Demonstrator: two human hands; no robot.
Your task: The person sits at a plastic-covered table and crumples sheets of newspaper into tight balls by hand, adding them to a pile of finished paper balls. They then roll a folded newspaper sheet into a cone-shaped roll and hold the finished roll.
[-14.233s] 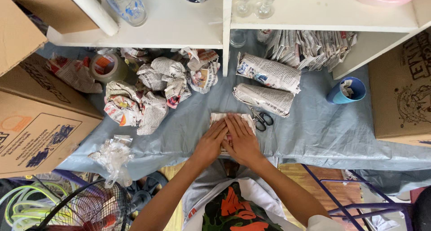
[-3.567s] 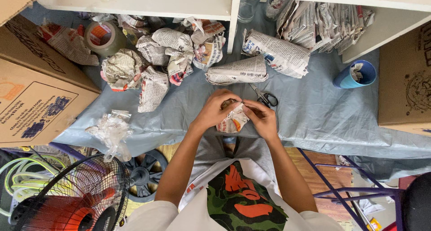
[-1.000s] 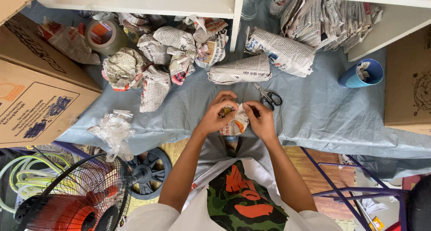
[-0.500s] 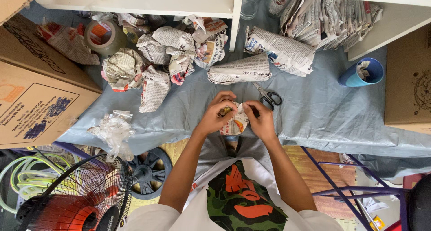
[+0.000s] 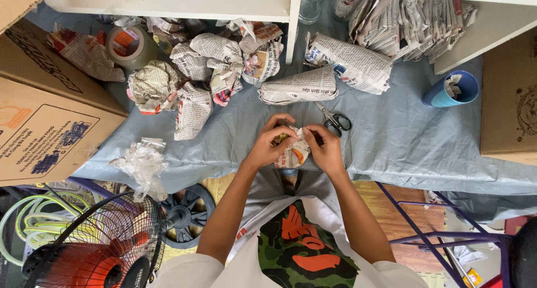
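My left hand (image 5: pixel 268 145) and my right hand (image 5: pixel 323 148) both grip a small bundle wrapped in newspaper (image 5: pixel 293 152), held just above the near edge of the grey-blue cloth (image 5: pixel 391 137). Fingertips of both hands pinch the paper at the bundle's top. Black-handled scissors (image 5: pixel 334 120) lie on the cloth just beyond my right hand. Two larger newspaper-wrapped rolls (image 5: pixel 299 86) (image 5: pixel 349 61) lie farther back.
Several crumpled newspaper-wrapped bundles (image 5: pixel 193 75) pile at the back left beside a roll of tape (image 5: pixel 127 45). A blue cup (image 5: pixel 450 89) stands at right. Cardboard boxes (image 5: pixel 45 120) (image 5: pixel 509 98) flank the cloth. A white shelf (image 5: pixel 291 3) spans the top; a floor fan (image 5: pixel 95 243) sits lower left.
Over the earlier frames my hands went from pressing a flat sheet on the cloth to holding a wrapped bundle. In the last second they barely moved, only the fingers shifting on the paper.
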